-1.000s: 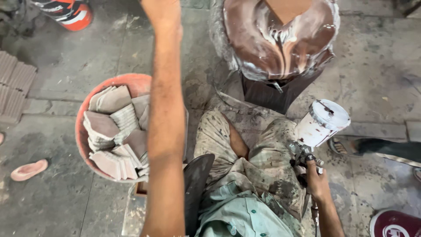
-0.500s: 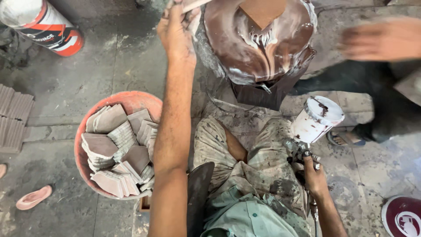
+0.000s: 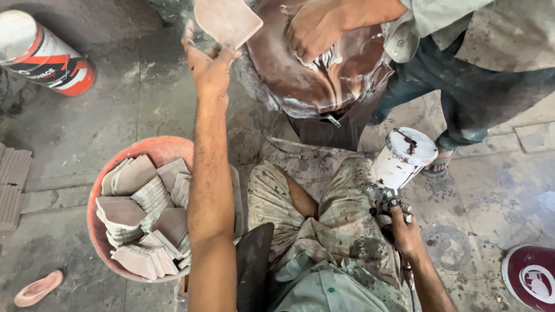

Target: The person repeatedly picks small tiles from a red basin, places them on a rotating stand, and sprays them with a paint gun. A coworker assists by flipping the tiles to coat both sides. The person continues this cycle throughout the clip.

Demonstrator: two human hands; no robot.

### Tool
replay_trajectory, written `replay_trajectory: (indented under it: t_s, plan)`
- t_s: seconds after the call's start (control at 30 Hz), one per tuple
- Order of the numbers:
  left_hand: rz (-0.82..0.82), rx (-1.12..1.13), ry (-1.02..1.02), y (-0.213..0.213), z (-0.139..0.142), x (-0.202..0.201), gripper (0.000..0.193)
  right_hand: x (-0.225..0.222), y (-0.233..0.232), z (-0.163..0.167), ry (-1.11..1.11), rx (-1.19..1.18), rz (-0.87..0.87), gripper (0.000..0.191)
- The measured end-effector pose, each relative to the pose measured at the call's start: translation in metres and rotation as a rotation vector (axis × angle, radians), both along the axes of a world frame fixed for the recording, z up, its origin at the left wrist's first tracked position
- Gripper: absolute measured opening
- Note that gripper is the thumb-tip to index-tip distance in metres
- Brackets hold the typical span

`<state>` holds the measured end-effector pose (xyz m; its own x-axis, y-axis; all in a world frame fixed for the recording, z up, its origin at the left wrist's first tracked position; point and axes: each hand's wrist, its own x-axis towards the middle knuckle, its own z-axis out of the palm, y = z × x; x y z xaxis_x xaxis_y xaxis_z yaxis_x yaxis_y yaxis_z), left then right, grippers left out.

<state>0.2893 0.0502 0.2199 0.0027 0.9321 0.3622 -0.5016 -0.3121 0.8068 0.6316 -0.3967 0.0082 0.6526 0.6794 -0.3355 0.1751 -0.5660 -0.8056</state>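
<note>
Since half a second ago, the left hand has lifted a flat brown tile clear of the glaze-smeared drum, and a co-worker's hand has come in to press on the drum's wet top. That tile is pinched by its lower edge between the left thumb and fingers, held tilted just to the left of the drum's rim and above the floor. Beside the drum on its far side stands the co-worker, in a grey-green shirt and dark trousers. Nearer than the drum, below its right side, the right hand is closed round the handle of a spray gun, whose white paint cup leans up toward the drum; the trigger finger is too small to judge. Between the two arms, under the drum, lie the person's paint-stained trousers. Down and left of the drum sits a red basin piled with stacked unglazed tiles, touching the left forearm's side. Far left of the drum lies a white and orange can on its side, with ribbed bricks below it and a pink sandal lower still.
</note>
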Motion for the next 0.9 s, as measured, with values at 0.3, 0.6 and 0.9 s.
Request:
replay_trajectory:
  t_s: [0.3,0.6,0.9]
  plan:
    - [-0.188,-0.270,0.244,-0.005,0.004,0.054,0.084,0.010,0.000,-0.010,0.049,-0.194,-0.084,0.073]
    - [-0.255,-0.161,0.320,0.012,-0.016,0.151,0.084,0.017,-0.002,-0.021,0.125,-0.104,-0.035,0.076]
    - [0.390,0.168,0.986,0.016,-0.028,0.115,0.034,0.024,-0.014,0.065,0.151,-0.027,-0.086,0.064]
